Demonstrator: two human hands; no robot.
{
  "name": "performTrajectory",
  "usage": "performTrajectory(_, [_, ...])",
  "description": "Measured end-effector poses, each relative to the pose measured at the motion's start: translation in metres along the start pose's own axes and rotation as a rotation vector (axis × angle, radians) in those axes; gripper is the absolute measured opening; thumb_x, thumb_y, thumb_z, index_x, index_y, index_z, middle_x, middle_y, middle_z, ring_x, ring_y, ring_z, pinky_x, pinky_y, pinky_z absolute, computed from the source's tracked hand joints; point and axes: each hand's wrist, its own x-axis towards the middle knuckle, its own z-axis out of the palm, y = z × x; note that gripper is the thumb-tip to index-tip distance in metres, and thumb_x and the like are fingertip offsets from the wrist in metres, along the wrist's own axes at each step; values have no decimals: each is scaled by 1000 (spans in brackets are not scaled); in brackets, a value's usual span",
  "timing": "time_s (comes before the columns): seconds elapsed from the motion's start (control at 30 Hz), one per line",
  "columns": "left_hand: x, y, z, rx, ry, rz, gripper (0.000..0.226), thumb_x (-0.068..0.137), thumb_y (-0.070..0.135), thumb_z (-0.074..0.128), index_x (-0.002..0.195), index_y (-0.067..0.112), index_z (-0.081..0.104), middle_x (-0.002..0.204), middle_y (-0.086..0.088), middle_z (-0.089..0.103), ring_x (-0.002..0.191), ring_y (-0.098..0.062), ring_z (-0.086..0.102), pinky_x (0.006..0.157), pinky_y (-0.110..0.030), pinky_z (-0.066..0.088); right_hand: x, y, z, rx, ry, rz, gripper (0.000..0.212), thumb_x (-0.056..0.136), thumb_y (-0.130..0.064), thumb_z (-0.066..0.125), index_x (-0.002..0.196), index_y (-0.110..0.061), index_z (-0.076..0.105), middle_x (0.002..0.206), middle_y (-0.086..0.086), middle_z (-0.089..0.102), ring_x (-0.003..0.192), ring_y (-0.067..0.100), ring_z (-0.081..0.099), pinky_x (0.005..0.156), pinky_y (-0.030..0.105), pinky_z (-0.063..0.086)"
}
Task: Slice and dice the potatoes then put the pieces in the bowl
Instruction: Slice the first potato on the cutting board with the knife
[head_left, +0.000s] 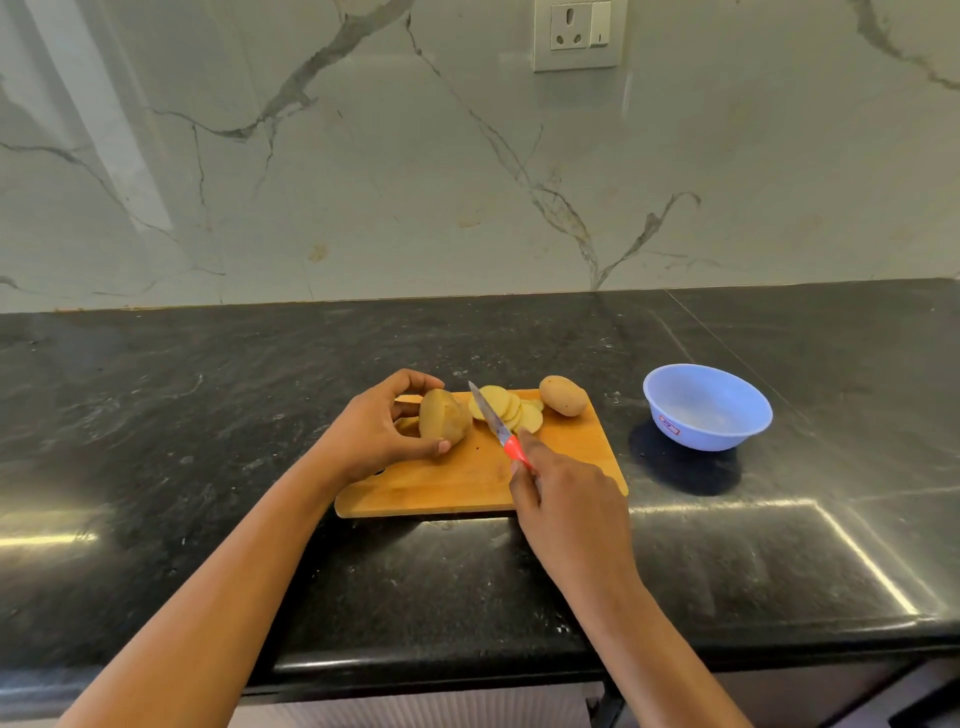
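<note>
Gripping the cut potato (444, 423) on the board (467, 478), the left hand (374, 428) steadied it. The right hand (563, 501) held the knife (496, 423) over the slices (506, 408).

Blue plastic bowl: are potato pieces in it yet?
No, the round blue plastic bowl holds nothing; the pale round potato slices lie on the wooden cutting board.

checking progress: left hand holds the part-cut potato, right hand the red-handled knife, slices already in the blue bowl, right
No: the head view shows the round pale-yellow potato slices on the rectangular wooden cutting board, not in the round blue plastic bowl. The rest holds.
</note>
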Motion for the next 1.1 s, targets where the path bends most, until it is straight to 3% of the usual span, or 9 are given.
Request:
performTrajectory(0.2, [0,1,1,89,70,4,58,67,44,80,115,41,47,113,20,49,99,-2,51,72,-11,39,1,0,3,16,-35,-2,45,100,-40,34,145,-34,34,79,-13,51,68,6,46,49,13,27])
performTrajectory(0.33, [1,2,8,190,169,54,61,67,50,78,120,39,50,114,18,48,91,2,52,71,-12,42,2,0,2,11,-52,-5,45,100,-41,34,145,-34,33,78,-14,49,65,6,43,48,16,25])
performTrajectory(0.47, [0,6,8,196,142,67,53,70,45,79,115,49,51,116,16,48,92,-2,54,73,-14,45,0,-1,2,14,-34,-9,45,100,-40,34,144,-33,34,77,-13,50,63,7,43,48,16,26])
performTrajectory(0.73, [-14,6,5,34,152,52,48,68,31,83,103,46,53,106,26,51,90,4,55,70,-9,42,-1,3,-4,96,2,12,44,100,-40,35,144,-34,36,71,-14,48,59,5,43,49,14,27])
performTrajectory(0.9, [-13,0,2,-27,140,17,49,67,32,82,106,46,56,114,22,53,102,-2,55,83,-17,45,-3,-5,-6,79,1,-17,44,101,-39,34,145,-34,33,72,-14,48,61,6,44,48,15,24])
performTrajectory(1.1, [-15,2,3,-42,155,32,50,67,30,83,107,44,57,108,25,56,96,3,58,74,-9,45,-1,-15,-5,74,37,-40,44,99,-37,40,143,-31,38,76,-13,57,54,4,39,46,14,21])
